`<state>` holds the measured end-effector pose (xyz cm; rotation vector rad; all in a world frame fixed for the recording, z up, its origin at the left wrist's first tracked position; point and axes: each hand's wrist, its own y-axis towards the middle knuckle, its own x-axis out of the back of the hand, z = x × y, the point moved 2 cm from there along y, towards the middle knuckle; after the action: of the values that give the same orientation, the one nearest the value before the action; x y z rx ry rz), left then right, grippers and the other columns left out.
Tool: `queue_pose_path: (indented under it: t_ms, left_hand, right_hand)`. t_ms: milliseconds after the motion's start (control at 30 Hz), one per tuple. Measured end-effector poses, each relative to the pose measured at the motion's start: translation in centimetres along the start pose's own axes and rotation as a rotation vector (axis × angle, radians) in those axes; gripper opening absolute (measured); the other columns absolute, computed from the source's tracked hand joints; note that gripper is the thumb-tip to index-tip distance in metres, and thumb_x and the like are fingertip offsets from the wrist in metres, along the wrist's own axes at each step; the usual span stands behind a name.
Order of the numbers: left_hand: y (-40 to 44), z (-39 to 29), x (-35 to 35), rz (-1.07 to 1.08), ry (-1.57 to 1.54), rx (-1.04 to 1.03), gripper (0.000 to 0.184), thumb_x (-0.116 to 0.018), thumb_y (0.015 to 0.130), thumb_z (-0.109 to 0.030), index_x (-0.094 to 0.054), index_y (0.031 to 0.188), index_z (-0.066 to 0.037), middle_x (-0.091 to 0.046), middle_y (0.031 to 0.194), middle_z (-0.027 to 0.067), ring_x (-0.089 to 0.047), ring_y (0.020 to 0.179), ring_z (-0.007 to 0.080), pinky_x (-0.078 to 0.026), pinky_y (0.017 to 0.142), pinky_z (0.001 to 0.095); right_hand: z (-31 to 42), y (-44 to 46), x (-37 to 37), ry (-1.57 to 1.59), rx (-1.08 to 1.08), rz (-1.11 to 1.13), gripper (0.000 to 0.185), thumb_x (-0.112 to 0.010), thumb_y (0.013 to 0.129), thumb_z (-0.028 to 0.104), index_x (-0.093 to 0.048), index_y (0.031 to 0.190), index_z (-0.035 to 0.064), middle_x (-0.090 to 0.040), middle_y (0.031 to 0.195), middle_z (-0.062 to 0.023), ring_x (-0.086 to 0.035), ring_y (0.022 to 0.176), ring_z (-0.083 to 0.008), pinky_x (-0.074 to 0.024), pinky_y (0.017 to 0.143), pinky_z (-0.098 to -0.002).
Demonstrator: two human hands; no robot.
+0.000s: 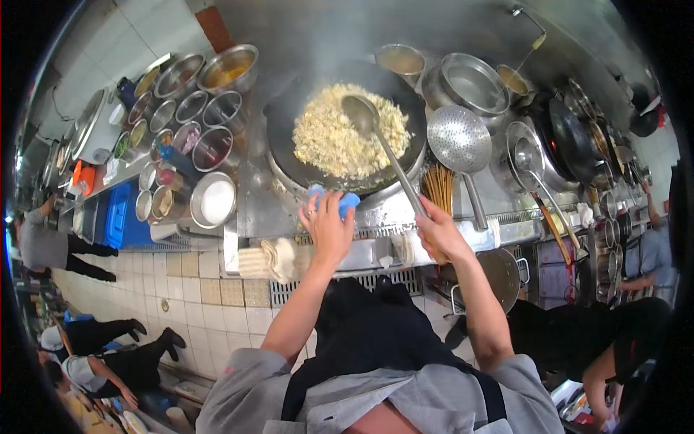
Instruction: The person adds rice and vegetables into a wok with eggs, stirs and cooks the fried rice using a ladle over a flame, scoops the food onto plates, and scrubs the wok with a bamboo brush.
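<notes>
Grey shirt (246, 394) nearest, the left grip (329, 226) clutches a blue cloth (349, 202) at the wok (280, 134), the right grip (442, 233) a ladle (396, 168) amid its rice (325, 137), which too hard a push might spill.

Two bare forearms reach from the near side toward the far side, the left forearm (302, 312) slanting rightward and the right forearm (483, 304) leftward. The left hand (330, 226) shows its back, knuckles bent and fingers pointing far. Well apart on the right, the right hand (442, 235) curls in a closed grip.
</notes>
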<state>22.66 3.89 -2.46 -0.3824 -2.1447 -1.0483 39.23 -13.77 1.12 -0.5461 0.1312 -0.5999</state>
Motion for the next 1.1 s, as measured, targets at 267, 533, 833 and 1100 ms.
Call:
queue_pose_path:
  t_ms: [267, 533, 833, 1100]
  left_hand:
    - [-16.0, -3.3, -1.8, 1.075, -0.953, 0.461, 0.025, -0.071, 0.09, -0.028, -0.072, 0.097, -0.004, -0.072, 0.085, 0.0094, -0.068, 0.078, 0.024, -0.053, 0.071, 0.0335]
    - [-25.2, -5.5, -18.1, 1.454, -0.183, -0.063, 0.077, -0.061, 0.092, -0.044, -0.033, 0.149, -0.001, -0.03, 0.156, 0.0193, -0.029, 0.144, 0.038, -0.026, 0.117, 0.0491]
    - [-27.2, -5.4, -23.2, 1.504, -0.06, -0.021, 0.087, -0.06, 0.093, -0.042, -0.015, 0.157, -0.005, -0.014, 0.164, 0.0154, -0.016, 0.15, 0.0351, -0.014, 0.12, 0.0556]
    - [-32.9, -4.9, -29.0, 1.101, 0.014, -0.044, 0.076, -0.049, 0.087, -0.034, -0.029, 0.153, -0.002, -0.026, 0.16, 0.0153, -0.023, 0.147, 0.037, -0.016, 0.116, 0.0658]
  right_hand:
    - [0.8, -9.0, 4.1, -0.876, 0.293, -0.082, 0.069, -0.057, 0.091, 0.008, -0.033, 0.153, 0.0244, -0.066, 0.088, -0.0295, -0.067, 0.084, -0.0453, -0.0521, 0.077, -0.0458]
    - [-1.4, 4.3, 0.7, -1.016, 0.345, -0.136, 0.073, -0.056, 0.09, 0.01, -0.028, 0.154, 0.0284, -0.062, 0.074, -0.032, -0.062, 0.073, -0.0506, -0.0484, 0.072, -0.0577]
    - [2.4, -3.4, 6.7, -1.204, 0.173, -0.06, 0.074, -0.057, 0.092, 0.014, -0.024, 0.156, 0.0299, -0.064, 0.078, -0.0309, -0.064, 0.078, -0.0493, -0.0504, 0.074, -0.0559]
    - [-1.0, 0.5, 1.3, -0.99, 0.273, 0.064, 0.077, -0.051, 0.087, 0.0, -0.023, 0.156, 0.0196, -0.061, 0.116, -0.0344, -0.061, 0.106, -0.0502, -0.048, 0.09, -0.0482]
